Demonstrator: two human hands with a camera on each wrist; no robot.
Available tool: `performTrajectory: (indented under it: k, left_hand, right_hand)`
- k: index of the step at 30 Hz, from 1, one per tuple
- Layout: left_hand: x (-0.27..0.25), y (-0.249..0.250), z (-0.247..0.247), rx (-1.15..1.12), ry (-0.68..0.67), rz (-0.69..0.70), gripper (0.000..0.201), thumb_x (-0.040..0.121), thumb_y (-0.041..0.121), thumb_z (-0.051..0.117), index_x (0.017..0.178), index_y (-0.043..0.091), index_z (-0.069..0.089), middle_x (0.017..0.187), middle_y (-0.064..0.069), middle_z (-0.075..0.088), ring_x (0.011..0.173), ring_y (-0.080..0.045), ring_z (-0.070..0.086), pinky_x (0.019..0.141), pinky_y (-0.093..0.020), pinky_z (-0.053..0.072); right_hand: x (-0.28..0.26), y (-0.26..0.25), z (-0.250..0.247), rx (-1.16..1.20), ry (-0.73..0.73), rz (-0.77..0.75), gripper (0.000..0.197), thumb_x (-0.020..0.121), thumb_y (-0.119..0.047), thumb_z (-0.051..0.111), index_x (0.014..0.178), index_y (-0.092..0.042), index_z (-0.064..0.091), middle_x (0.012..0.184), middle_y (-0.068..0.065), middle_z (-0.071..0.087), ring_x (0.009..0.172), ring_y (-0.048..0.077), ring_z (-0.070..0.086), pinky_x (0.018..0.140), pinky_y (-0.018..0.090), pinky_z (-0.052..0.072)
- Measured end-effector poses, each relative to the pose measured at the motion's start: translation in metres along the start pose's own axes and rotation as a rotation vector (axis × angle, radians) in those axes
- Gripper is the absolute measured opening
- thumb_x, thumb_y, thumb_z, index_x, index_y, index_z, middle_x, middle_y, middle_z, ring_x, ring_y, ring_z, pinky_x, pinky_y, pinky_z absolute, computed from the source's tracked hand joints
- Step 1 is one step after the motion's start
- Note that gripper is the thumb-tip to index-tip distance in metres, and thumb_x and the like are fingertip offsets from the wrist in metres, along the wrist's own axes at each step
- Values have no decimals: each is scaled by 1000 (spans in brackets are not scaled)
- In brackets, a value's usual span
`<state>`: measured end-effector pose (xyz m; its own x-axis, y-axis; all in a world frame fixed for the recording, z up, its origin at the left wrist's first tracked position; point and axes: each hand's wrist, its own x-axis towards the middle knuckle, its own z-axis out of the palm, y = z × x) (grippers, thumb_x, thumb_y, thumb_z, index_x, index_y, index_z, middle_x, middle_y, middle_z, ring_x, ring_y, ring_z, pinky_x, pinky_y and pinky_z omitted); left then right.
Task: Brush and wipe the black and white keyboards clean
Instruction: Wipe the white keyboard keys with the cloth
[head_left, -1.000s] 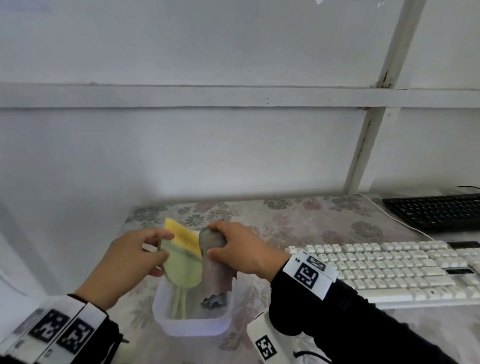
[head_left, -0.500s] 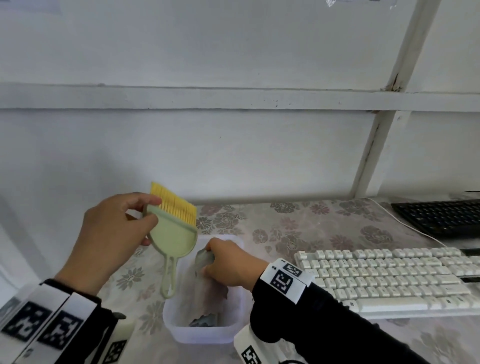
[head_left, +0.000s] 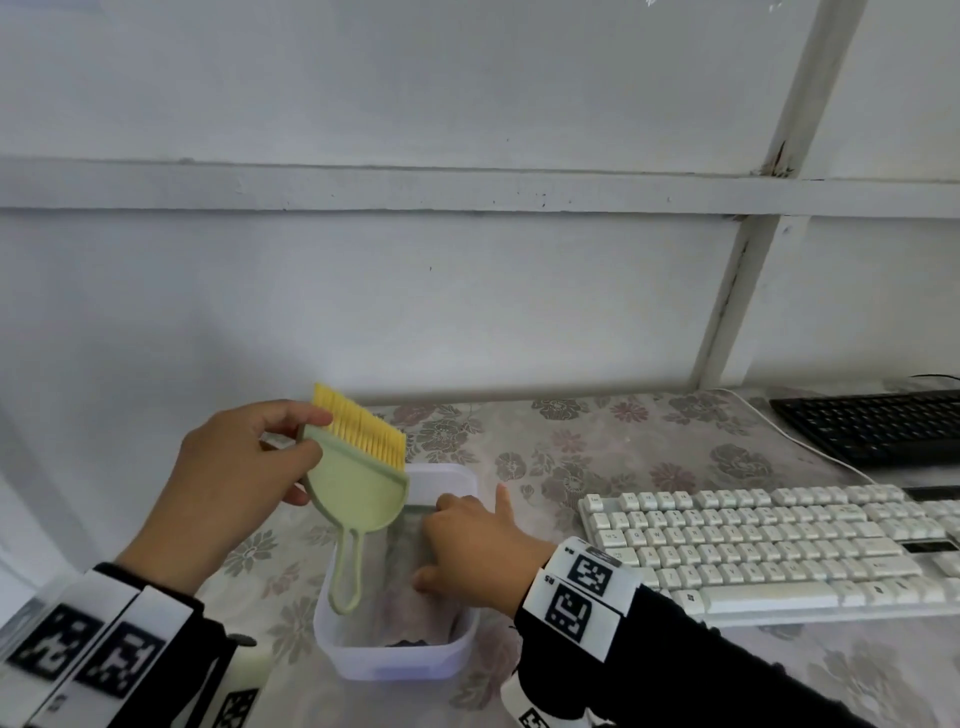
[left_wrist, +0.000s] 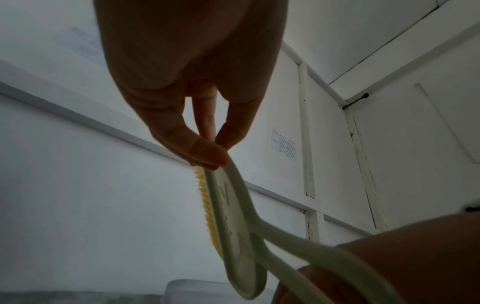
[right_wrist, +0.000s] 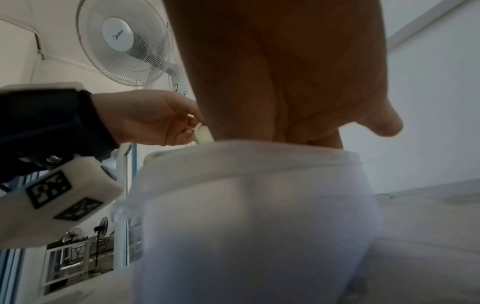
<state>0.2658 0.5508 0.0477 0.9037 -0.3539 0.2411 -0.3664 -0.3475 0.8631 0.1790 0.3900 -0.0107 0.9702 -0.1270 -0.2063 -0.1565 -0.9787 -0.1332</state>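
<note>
My left hand (head_left: 311, 439) pinches the head of a pale green brush (head_left: 358, 483) with yellow bristles, held above the table with its loop handle hanging down; the left wrist view shows the fingertips (left_wrist: 207, 152) clamped on the brush (left_wrist: 233, 226) edge. My right hand (head_left: 457, 540) reaches down into a translucent plastic container (head_left: 395, 660) and lies on a grey cloth (head_left: 400, 608) inside it, index finger sticking out. Its other fingers are hidden. The white keyboard (head_left: 779, 545) lies to the right, with the black keyboard (head_left: 878, 426) behind it.
A floral tablecloth (head_left: 597, 447) covers the table, which backs onto a white wall (head_left: 467, 291). A white cable (head_left: 795, 441) runs between the keyboards. In the right wrist view the container wall (right_wrist: 259, 226) fills the foreground, and a white fan (right_wrist: 124, 41) stands behind.
My left hand has lifted the brush up and out of the container. My right hand has lowered the grey cloth from upright down into the container.
</note>
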Motion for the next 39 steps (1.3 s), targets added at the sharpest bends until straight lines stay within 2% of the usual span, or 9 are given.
performTrajectory:
  k: [2,7,12,18,23,26,28,34,39]
  left_hand:
    - [1,-2,3,-31,-36,-26,30,80,1,61,89,27,72,92,0,66,48,-16,64,59,-30,56]
    - [2,-14,16,-64,-155,-91,28,83,-3,59,91,21,72,91,-6,64,54,-18,63,57,-28,55]
    - [4,-30,28,-72,-293,-178,22,86,-6,57,97,9,68,92,-21,64,63,-24,62,51,-20,55]
    - [4,-49,34,15,-312,-135,26,87,1,60,110,11,67,97,-10,70,74,-20,64,54,-12,51]
    - [4,-50,37,26,-288,-108,27,84,2,64,109,12,68,95,-10,72,69,-16,65,53,-11,50]
    - [0,-45,41,144,-257,-37,24,85,9,65,104,23,67,85,3,70,61,-7,60,51,-7,46]
    - [-2,-43,41,221,-243,-10,24,85,13,66,103,27,65,84,8,66,63,-5,57,53,-11,43]
    - [-2,-53,33,284,-277,23,28,82,13,69,105,28,66,107,4,64,85,-5,60,72,-25,47]
    - [-7,-51,29,205,-339,-12,30,84,6,65,98,33,64,106,7,64,81,-13,67,64,-28,53]
  right_hand:
    - [-5,4,-1,51,11,-5,36,90,-26,57,118,-3,54,128,15,41,127,32,33,112,60,6]
    - [-17,18,-1,197,124,-4,37,92,-13,48,126,1,40,138,15,30,130,32,29,107,41,32]
    - [-31,26,-4,284,28,22,51,97,-26,45,137,-2,27,143,11,24,130,29,32,105,35,30]
    - [-52,21,-7,374,-74,8,85,92,-50,49,150,-8,4,155,1,7,140,22,24,113,34,26]
    - [-67,16,-12,430,-157,4,107,84,-57,58,150,-8,-11,157,-7,-10,144,17,12,112,28,22]
    - [-68,16,-10,427,-155,-9,112,82,-57,61,149,-8,-14,156,-9,-16,145,16,9,112,27,21]
    - [-68,16,-7,432,-152,-8,113,82,-56,62,148,-8,-17,156,-9,-20,145,15,7,113,25,18]
    - [-68,14,-3,453,-143,10,114,82,-55,62,148,-9,-19,155,-6,-27,146,14,1,112,23,13]
    - [-68,15,-2,459,-123,4,114,81,-55,63,148,-9,-17,156,-5,-23,146,13,1,112,23,12]
